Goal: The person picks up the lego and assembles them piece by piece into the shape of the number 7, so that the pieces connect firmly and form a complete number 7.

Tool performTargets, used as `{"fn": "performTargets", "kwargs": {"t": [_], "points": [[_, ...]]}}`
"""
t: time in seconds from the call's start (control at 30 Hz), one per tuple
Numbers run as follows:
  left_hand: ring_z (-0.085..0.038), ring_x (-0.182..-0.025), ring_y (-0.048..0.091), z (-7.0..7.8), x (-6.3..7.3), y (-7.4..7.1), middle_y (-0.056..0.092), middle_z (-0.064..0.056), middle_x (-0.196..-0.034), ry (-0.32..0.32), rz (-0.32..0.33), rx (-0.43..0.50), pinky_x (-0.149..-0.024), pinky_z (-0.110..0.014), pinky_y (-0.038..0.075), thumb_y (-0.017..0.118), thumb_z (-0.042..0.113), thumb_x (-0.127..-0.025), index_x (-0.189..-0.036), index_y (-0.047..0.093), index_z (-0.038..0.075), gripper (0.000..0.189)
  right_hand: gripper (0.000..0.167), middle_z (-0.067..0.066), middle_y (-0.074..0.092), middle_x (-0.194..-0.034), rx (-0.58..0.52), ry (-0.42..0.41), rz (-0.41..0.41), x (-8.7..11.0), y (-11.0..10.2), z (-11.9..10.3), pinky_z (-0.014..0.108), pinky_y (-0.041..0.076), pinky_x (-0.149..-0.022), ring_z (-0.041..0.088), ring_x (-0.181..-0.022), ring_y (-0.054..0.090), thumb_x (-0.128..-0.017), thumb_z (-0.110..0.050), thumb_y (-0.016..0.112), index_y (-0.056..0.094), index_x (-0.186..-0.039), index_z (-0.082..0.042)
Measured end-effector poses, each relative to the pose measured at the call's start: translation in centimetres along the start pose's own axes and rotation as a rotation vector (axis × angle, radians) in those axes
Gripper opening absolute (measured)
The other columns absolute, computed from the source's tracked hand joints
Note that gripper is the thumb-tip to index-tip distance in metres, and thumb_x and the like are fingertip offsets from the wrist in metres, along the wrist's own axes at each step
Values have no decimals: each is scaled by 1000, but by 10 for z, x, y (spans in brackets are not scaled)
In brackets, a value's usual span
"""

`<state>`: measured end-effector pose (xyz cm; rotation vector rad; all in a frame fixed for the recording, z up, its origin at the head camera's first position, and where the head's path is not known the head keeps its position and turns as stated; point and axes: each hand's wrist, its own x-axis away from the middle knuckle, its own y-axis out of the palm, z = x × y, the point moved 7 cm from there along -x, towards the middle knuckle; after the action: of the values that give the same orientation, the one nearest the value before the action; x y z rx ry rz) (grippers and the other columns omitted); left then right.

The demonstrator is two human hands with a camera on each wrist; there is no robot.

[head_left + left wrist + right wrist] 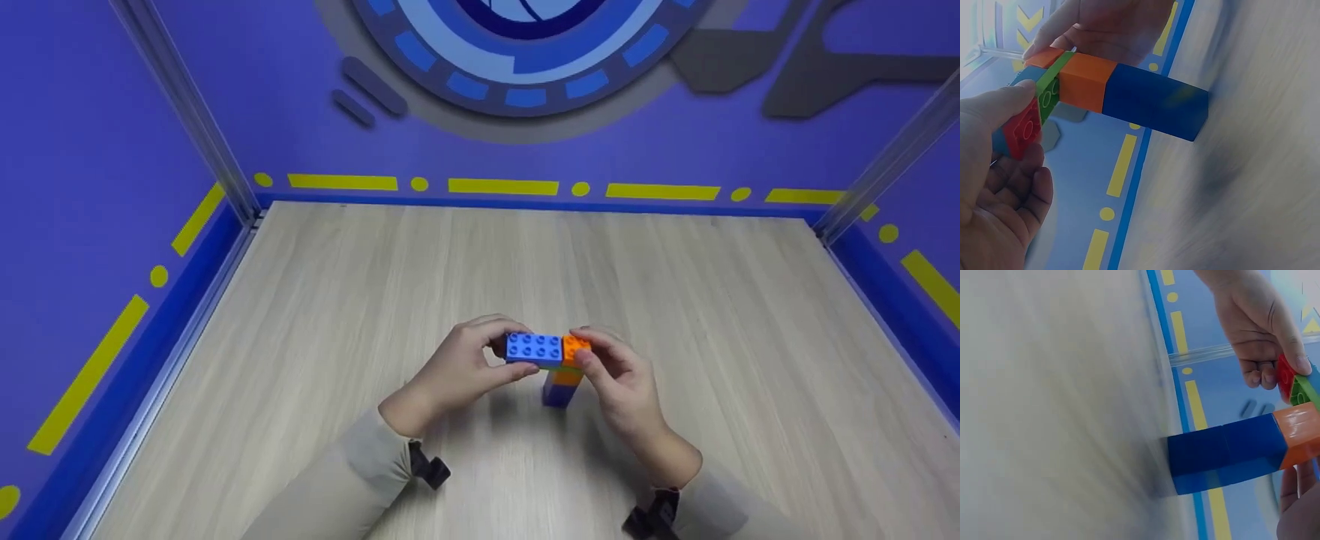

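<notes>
My left hand [461, 364] pinches the long blue building brick [533, 349] between thumb and fingers. My right hand [626, 386] grips the small orange brick [574, 345] beside it, thumb on the near side. Both top bricks sit on a green brick [1048, 90], which spans from the column toward the left. A red brick [1023, 132] is under the blue brick's left part, beside the green one. Below the green is another orange brick [1086, 81], then a dark blue column [1227, 453]. Whether the column's base touches the table cannot be told.
The wood-grain table [360, 285] spreads around the hands. Purple-blue panels [292, 142] with yellow dashes enclose its back and sides, with metal posts [199, 124] at the corners. A black wrist strap [427, 465] is on the left sleeve.
</notes>
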<state>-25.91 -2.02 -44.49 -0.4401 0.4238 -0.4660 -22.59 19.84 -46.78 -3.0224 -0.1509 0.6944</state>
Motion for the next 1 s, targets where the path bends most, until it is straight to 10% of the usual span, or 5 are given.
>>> {"fn": "performTargets", "kwargs": {"t": [1.0], "points": [[-13,-102,63,-5,0,3,77,6,-122,-56,-4,57,-87,-25,54,90,31,-99,-130,79,16,36,27,1,69,-126,-75,6,-110,-4,4,10,21,62,-96,14,-106,68,-112,9,54,60,-138,13]]}}
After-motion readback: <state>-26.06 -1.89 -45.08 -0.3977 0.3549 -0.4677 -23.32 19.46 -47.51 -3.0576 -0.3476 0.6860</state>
